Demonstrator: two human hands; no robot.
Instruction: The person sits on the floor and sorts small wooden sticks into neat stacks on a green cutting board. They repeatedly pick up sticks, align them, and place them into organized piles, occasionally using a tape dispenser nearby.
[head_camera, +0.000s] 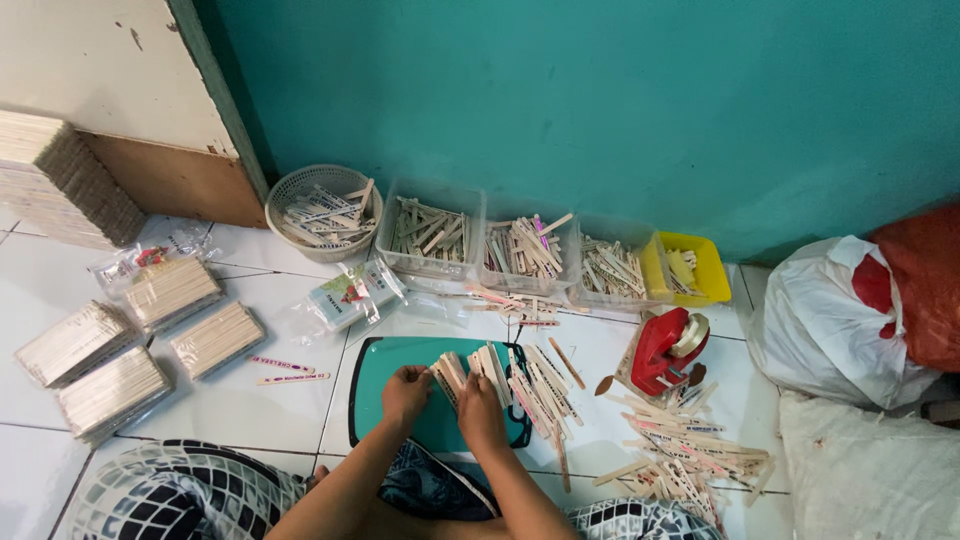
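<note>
My left hand (404, 391) and my right hand (479, 411) rest close together on a teal cutting board (383, 362) on the white tiled floor. Both pinch a small bunch of flat wooden sticks (449, 374) that fans out between them. More wooden sticks (537, 385) lie in rows along the board's right side, some with pink printed ends. A loose heap of sticks (683, 455) spreads over the floor further right.
A red tape dispenser (667, 350) stands right of the board. Along the teal wall sit a round white basket (322, 211), three clear tubs (432, 232) and a yellow tub (686, 268), all holding sticks. Wrapped stick bundles (170, 292) lie at left, bags (842, 320) at right.
</note>
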